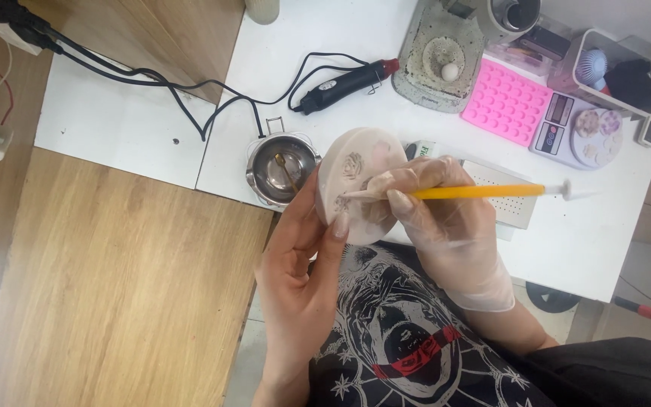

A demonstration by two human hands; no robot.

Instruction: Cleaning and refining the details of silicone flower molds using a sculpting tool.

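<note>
While my lap with the black printed shirt [408, 332] fills the near edge at 6 o'clock, my left hand [299, 264] rises just above it, bare, its fingers [339, 224] spread around the rim of a pale round mould [356, 185], thumb on the far side, fingertips on the near edge. I hold the mould tilted on its edge above the near lip of the bench [589, 249], its face turned toward me, with small flower shapes sunk into it. It looks soft and rubbery, light, likely to flex if squeezed, so I judge the rim is the place to grip, gently, keeping clear of the cavities

At 3 o'clock of the mould, my right hand [446, 226] wears a thin clear glove; its fingers are pinched on an orange stick tool [476, 192], the pale tip touching the mould's face. The stick seems stiff and light, and a glove may slip on it, so a hold close to the tip suits fine work

Farther out, at 9 o'clock of the mould, a small metal pot [282, 167] sits on the bench. Beyond, at 12 o'clock, lies a black corded heat tool [344, 84]. Toward 1 and 2 o'clock are a grey round stand [442, 60], a pink silicone tray [506, 102] and a small scale [578, 132]
</note>
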